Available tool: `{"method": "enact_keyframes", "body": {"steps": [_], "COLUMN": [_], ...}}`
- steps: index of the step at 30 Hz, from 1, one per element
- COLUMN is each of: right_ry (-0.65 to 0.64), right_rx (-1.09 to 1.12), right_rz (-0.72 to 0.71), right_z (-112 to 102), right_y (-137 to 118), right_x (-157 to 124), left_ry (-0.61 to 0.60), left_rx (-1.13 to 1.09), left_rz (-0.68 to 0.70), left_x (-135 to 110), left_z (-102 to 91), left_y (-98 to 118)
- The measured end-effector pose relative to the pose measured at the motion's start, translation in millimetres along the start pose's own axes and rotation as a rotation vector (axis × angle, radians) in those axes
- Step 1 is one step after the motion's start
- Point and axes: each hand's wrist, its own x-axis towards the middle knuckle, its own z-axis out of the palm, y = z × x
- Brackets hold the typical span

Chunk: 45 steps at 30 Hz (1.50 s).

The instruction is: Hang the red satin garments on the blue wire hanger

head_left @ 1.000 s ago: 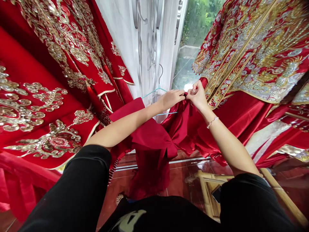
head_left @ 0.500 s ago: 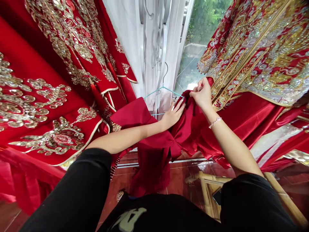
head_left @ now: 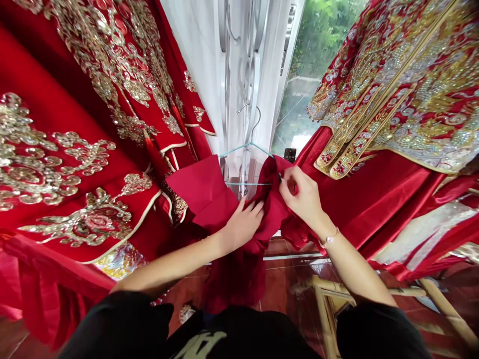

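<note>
A dark red satin garment (head_left: pixel 271 209) hangs in folds over the lower bar of a teal wire hanger (head_left: pixel 249 149), and its skirt drops toward the floor. My left hand (head_left: pixel 243 224) grips the folds from the near side, fingers spread on the satin. My right hand (head_left: pixel 301 194) pinches the upper edge of the same cloth, close to the hanger bar. A small dark item at the right fingertips is too small to identify. The hanger's hook stands free against the curtain.
Gold-embroidered red garments (head_left: pixel 75 149) (head_left: pixel 396 85) hang close on both sides. Behind the hanger are a white curtain (head_left: pixel 198 60) and a glass door (head_left: pixel 310 85). A bamboo frame (head_left: pixel 325 314) stands low at right on a brown tiled floor (head_left: pixel 284 279).
Both hands have dropped lower on the satin and come nearer to me. My left hand has closed on the folds, and the cloth now gathers around the hanger's lower bar.
</note>
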Motion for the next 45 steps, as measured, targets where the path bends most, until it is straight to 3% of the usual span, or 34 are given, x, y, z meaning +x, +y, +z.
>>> {"method": "enact_keyframes", "body": {"steps": [3,5,8,10,13,15,18,23,27,32,35,45], "right_ry": [0.24,0.372,0.451,0.461,0.437,0.375,0.28,0.213,0.18,0.151,0.147,0.149], "right_rx": [0.084,0.111,0.067,0.012,-0.116,-0.222,-0.315,-0.309,-0.29,-0.301,-0.31,-0.309], "right_rz": [0.061,0.132,0.206,0.215,0.228,0.267,0.351,0.503,0.508,0.452,0.422,0.408], "right_z": [5.9,14.6,28.8,36.1,46.2,56.0,75.6,93.3,84.7,70.8,68.3,67.3], "right_y": [28.9,45.1,47.7,34.1,4.0,-11.3,-14.9,11.0,20.9,21.8,24.5,24.9], "right_x": [-26.4,-38.4,-48.6,-48.8,-38.1,-26.7,-13.1,-13.8,-22.2,-22.8,-21.6,-27.5], "left_ry": [-0.083,-0.02,0.14,0.328,0.614,0.662,0.569,0.491,0.468,0.438,0.418,0.346], "left_rx": [-0.135,-0.193,-0.243,-0.239,-0.197,-0.184,-0.224,-0.289,-0.223,-0.18,-0.147,-0.132], "left_rz": [0.031,-0.008,-0.116,-0.285,-0.619,-0.808,-1.004,-0.973,-1.015,-0.9,-0.852,-0.882], "left_x": [-39.3,-57.1,-70.6,-67.7,-43.9,-22.0,-0.3,-10.9,-22.1,-29.2,-36.5,-40.6], "left_z": [0.5,0.1,-7.6,-19.1,-37.0,-40.9,-34.7,-29.4,-35.9,-40.6,-42.3,-45.2], "left_y": [-15.2,-25.0,-33.8,-38.8,-50.0,-59.8,-74.0,-92.7,-104.3,-116.3,-117.0,-109.3]}}
